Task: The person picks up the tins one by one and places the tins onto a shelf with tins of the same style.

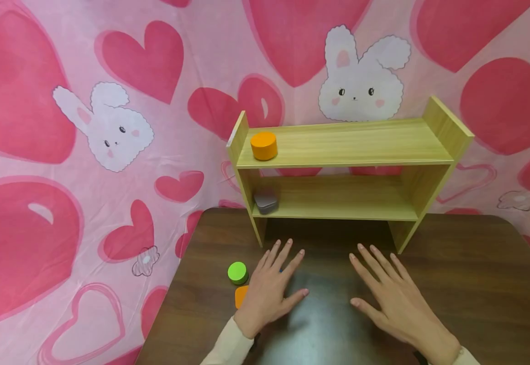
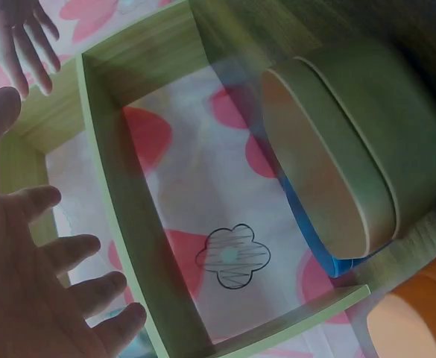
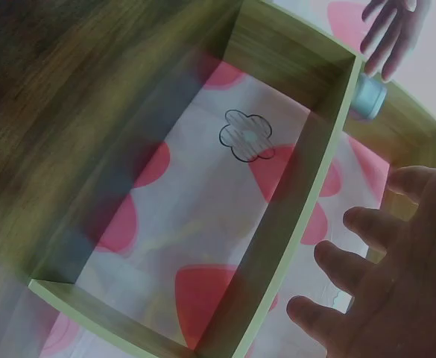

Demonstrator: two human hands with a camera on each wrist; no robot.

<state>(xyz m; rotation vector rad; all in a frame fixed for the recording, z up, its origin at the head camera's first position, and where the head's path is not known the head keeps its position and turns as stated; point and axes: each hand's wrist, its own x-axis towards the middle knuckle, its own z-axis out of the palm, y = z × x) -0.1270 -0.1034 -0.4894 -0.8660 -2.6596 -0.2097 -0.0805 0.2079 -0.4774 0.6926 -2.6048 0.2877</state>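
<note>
Orange blk (image 1: 240,296) L of both hands (image 1: 271,291) (image 1: 394,304)

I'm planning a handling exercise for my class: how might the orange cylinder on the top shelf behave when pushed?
The orange cylinder would probably slide rather than tip, being squat and upright. Its crisp, undented outline suggests stiffness. Laid on its curved side, it might well roll.

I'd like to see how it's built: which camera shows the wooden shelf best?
The head view: it takes in the whole front of the wooden shelf, both levels and both ends. The left and right wrist views each catch only a cropped part.
</note>
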